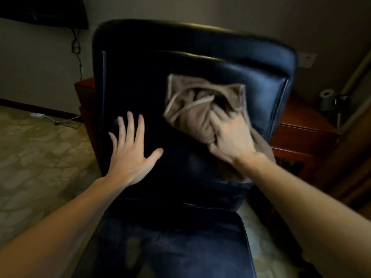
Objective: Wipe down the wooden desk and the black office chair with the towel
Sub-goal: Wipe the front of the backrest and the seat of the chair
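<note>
Towel (200, 109) bunched under right hand (230, 141) on one chair (140, 81).

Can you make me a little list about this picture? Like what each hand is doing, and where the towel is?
left hand: flat, fingers spread, on the chair back
right hand: grips the towel
towel: tan, bunched, pressed on the right part of the chair back
chair: black, shiny, seat at the bottom of the view
desk: reddish wood, behind the chair
</note>
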`<state>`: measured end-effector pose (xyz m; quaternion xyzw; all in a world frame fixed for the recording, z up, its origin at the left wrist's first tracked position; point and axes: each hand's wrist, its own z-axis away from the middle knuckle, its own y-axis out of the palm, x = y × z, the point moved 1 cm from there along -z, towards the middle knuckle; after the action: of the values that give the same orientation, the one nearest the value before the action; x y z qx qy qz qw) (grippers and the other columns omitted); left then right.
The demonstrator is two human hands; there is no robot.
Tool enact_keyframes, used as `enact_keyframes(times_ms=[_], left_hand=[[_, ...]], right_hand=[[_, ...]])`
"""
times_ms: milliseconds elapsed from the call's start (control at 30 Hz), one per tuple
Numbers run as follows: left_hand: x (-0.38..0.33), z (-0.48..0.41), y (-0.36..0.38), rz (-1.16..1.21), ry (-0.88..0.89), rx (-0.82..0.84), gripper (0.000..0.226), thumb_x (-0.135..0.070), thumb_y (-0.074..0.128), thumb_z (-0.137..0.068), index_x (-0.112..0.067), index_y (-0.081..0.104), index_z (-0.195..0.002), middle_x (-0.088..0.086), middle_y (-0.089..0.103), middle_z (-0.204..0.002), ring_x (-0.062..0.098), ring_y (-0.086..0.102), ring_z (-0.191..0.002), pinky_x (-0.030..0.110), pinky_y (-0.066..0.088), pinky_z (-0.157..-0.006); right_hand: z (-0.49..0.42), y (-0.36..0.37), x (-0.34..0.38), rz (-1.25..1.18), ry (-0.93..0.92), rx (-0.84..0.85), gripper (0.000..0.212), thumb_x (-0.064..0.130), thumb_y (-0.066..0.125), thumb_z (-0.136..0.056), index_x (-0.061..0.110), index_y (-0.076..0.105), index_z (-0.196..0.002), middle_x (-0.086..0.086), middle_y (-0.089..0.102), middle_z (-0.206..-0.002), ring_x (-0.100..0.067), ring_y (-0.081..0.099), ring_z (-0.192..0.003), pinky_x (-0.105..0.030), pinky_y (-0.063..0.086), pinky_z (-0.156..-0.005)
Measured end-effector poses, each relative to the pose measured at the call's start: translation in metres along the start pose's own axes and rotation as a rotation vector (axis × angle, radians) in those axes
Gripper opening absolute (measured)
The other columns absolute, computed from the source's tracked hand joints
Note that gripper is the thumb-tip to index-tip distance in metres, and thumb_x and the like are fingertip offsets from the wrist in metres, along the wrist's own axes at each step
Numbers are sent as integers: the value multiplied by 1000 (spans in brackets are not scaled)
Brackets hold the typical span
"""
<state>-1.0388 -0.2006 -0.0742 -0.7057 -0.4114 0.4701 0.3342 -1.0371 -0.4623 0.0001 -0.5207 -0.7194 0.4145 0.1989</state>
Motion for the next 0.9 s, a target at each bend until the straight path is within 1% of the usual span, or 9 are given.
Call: enact_keyframes(times_ms=[167,333,467,533,567,633,700,800,900], left_hand=[[15,-2,-11,192,19,81,81,-48,37,-98,-29,-6,-164,-6,-26,-168,15,-31,-151,55,-13,-124],[24,-5,-10,190,31,142,85,-49,29,-88,-24,6,-165,-6,-26,-168,15,-34,-149,57,-14,-123],[25,-3,-5,221,23,94,92,-57,30,-81,-37,-9,-162,-14,-29,-165,6,-36,-147,46,-18,-121],[23,-3,-4,203,32,79,93,-55,32,-82,-36,-10,-162,-13,-30,-165,8,-36,-148,43,-19,-120],[21,-2,-4,195,33,77,92,-53,34,-83,-35,-10,-162,-12,-31,-165,9,-36,-148,43,-20,-120],[18,0,-5,190,33,75,89,-48,39,-90,-34,-10,-162,-10,-31,-165,10,-36,-148,44,-20,-121],[15,3,-8,212,33,81,85,-39,47,-100,-33,-10,-163,-9,-31,-165,11,-35,-149,47,-19,-123],[11,6,-16,242,34,111,86,-42,48,-99,-30,-8,-163,-7,-30,-166,13,-34,-150,49,-18,-124],[8,9,-22,270,28,150,87,-48,43,-96,-30,-9,-163,-8,-30,-166,13,-34,-150,49,-18,-124]], right_hand=[[55,56,37,-64,-164,190,65,23,80,-59,10,67,-122,-14,69,-122,-40,65,-106,-49,49,-99],[94,82,45,-87,-315,272,40,23,81,-69,18,75,-107,-8,75,-109,-33,69,-106,-47,52,-102],[115,86,45,-29,-490,318,25,32,90,-66,30,80,-89,9,78,-92,-16,74,-93,-32,56,-95],[122,82,44,54,-546,239,11,31,81,-75,31,80,-86,13,76,-88,-11,73,-92,-29,52,-101],[125,77,42,58,-554,174,7,25,73,-82,29,79,-84,13,74,-84,-12,72,-92,-35,48,-108],[125,59,33,51,-478,8,15,16,66,-89,22,73,-77,9,67,-72,-16,70,-91,-58,40,-113],[113,27,21,43,-312,-151,8,13,69,-84,17,70,-76,2,64,-70,-24,70,-94,-71,34,-109],[75,-32,0,4,-63,-368,4,16,69,-85,13,68,-87,-7,69,-89,-31,66,-103,-69,32,-109],[18,-81,-13,27,56,-495,24,27,57,-89,17,58,-111,-11,65,-112,-34,55,-116,-55,31,-111]])
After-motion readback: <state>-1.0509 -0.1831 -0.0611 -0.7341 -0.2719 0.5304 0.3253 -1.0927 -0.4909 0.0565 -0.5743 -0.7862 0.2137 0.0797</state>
